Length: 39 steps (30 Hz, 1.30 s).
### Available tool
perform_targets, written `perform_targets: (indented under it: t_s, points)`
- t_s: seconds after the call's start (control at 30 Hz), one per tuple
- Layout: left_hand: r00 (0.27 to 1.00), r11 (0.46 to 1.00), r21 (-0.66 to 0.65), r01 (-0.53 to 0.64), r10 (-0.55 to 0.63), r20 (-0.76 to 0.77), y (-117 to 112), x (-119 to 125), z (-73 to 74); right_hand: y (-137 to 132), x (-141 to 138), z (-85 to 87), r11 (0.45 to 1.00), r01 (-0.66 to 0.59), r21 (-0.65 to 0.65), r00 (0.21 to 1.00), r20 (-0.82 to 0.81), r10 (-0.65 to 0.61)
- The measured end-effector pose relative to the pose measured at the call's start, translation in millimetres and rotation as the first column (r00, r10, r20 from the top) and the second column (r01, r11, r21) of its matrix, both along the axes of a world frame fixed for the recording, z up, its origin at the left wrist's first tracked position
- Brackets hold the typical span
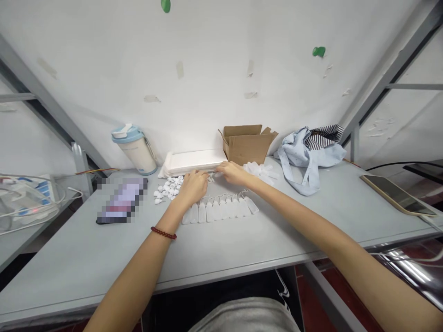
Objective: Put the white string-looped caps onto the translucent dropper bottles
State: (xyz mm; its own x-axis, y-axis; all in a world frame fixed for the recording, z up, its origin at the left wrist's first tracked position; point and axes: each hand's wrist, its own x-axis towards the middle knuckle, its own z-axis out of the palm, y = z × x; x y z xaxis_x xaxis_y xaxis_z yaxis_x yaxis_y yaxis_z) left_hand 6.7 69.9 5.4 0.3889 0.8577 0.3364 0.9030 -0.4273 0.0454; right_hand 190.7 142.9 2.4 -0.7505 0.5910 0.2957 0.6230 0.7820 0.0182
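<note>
My left hand is over the middle of the table with its fingers curled together. Whatever its fingertips pinch is too small to name. Opposite it, my right hand has thumb and fingers closed on a small translucent piece. The fingertips of both hands nearly meet. Beside the left hand lies a heap of small white pieces. Nearer to me, flat translucent tags with thin loops lie side by side in a row. A loose pile of similar translucent pieces sits behind the right wrist.
Behind the hands are a plastic-wrapped white stack and an open cardboard box. A blue-lidded tumbler and a blurred-out phone are on the left. To the right are a light blue cloth bag and another phone with a cable.
</note>
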Motion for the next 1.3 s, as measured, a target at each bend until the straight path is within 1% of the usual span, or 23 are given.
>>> perform_targets:
  t_s: [0.07, 0.17, 0.23, 0.3, 0.37, 0.47, 0.5, 0.57, 0.63, 0.77, 0.9, 0.93, 1.03, 1.07, 1.17, 1.2, 1.3]
  points:
    - [0.998, 0.999, 0.028, -0.027, 0.025, 0.065, 3, -2, 1.2, -8, 6, 3.9, 0.998, 0.057, -0.026, 0.993, -0.101, -0.059]
    - [0.964, 0.993, 0.105, -0.061, 0.032, 0.263, 8, -6, 3.3, -25, 18, 5.4, 0.995, 0.084, -0.059, 0.956, -0.277, -0.097]
    - [0.923, 0.986, 0.149, -0.073, 0.01, 0.386, 12, -10, 4.8, -37, 26, 3.9, 0.996, 0.066, -0.064, 0.944, -0.32, -0.083]
    - [0.895, 0.985, 0.162, -0.062, -0.017, 0.447, 15, -14, 5.4, -48, 33, 2.6, 0.996, 0.066, -0.051, 0.936, -0.343, -0.08]
    - [0.897, 0.989, 0.142, -0.027, -0.038, 0.44, 17, -18, 4.7, -55, 37, 2.9, 0.996, 0.073, -0.046, 0.919, -0.386, -0.085]
    - [0.929, 0.995, 0.092, 0.049, -0.079, 0.362, 18, -19, 2.5, -60, 39, 6.1, 0.995, 0.084, -0.059, 0.886, -0.452, -0.102]
    - [0.934, 0.993, 0.098, 0.066, -0.096, 0.344, 18, -19, 2.0, -60, 39, 7.2, 0.994, 0.092, -0.064, 0.879, -0.463, -0.111]
    - [0.937, 0.985, 0.151, 0.083, -0.128, 0.324, 16, -18, 1.5, -60, 38, 8.5, 0.992, 0.108, -0.07, 0.874, -0.469, -0.128]
    - [0.944, 0.979, 0.186, 0.08, -0.134, 0.302, 14, -16, 1.3, -60, 38, 8.4, 0.991, 0.114, -0.069, 0.875, -0.465, -0.133]
    - [0.964, 0.992, 0.12, 0.046, -0.075, 0.254, 12, -13, 0.9, -59, 38, 6.3, 0.99, 0.12, -0.077, 0.895, -0.423, -0.142]
    - [0.946, 0.981, 0.195, 0.001, -0.063, 0.317, 13, -15, 2.2, -60, 38, 6.1, 0.987, 0.133, -0.094, 0.908, -0.389, -0.159]
    - [0.948, 0.982, 0.19, -0.002, -0.058, 0.312, 14, -15, 2.8, -61, 37, 6.4, 0.988, 0.126, -0.094, 0.91, -0.386, -0.153]
    - [0.966, 0.993, 0.118, 0.004, -0.034, 0.256, 12, -16, 5.3, -64, 35, 7.6, 0.991, 0.109, -0.082, 0.919, -0.372, -0.133]
    - [0.968, 0.993, 0.121, -0.004, -0.027, 0.25, 11, -16, 6.7, -64, 34, 8.0, 0.991, 0.109, -0.077, 0.922, -0.364, -0.13]
    - [0.958, 0.975, 0.214, -0.058, -0.006, 0.285, 7, -13, 11.2, -66, 32, 8.2, 0.991, 0.12, -0.066, 0.932, -0.337, -0.135]
    - [0.959, 0.973, 0.222, -0.063, -0.002, 0.282, 5, -11, 12.2, -66, 32, 7.8, 0.99, 0.122, -0.065, 0.936, -0.326, -0.136]
    - [0.975, 0.988, 0.153, -0.027, -0.008, 0.223, 1, -6, 12.2, -65, 31, 5.9, 0.99, 0.126, -0.068, 0.945, -0.294, -0.141]
